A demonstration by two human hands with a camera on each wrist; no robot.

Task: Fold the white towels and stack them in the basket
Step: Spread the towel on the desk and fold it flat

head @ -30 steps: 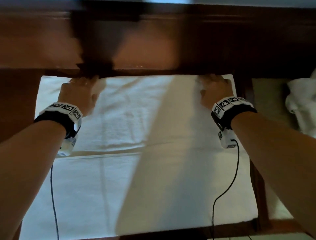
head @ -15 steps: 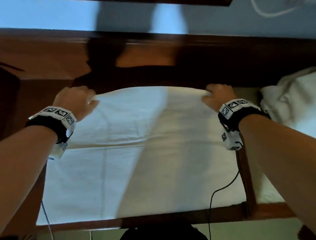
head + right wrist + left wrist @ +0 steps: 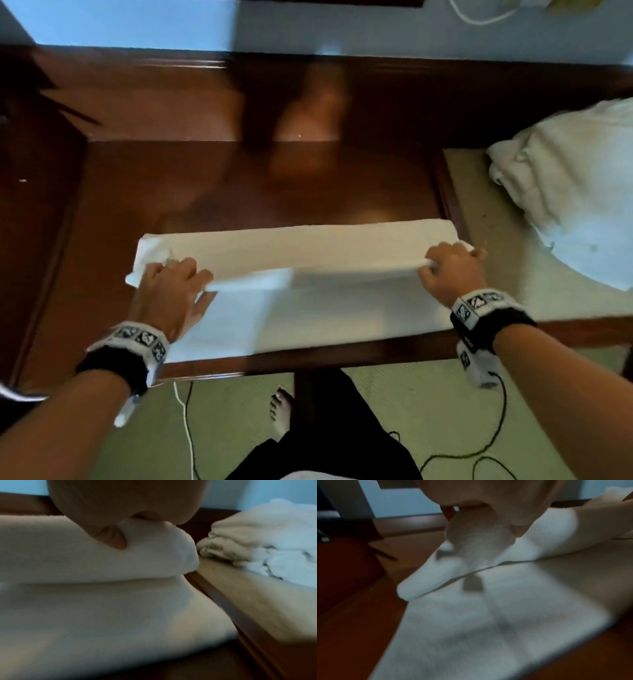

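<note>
Hands (image 3: 171,291) (image 3: 450,270) pulled towel (image 3: 308,246) far edge nearer, fold doubled.

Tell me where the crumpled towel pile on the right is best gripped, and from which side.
Probably the bunched folds at the pile's near-left end, reached from the left with the right hand once it frees the towel. Those ridges stick out towards the table and offer a grip; elsewhere it slopes smoothly.
</note>
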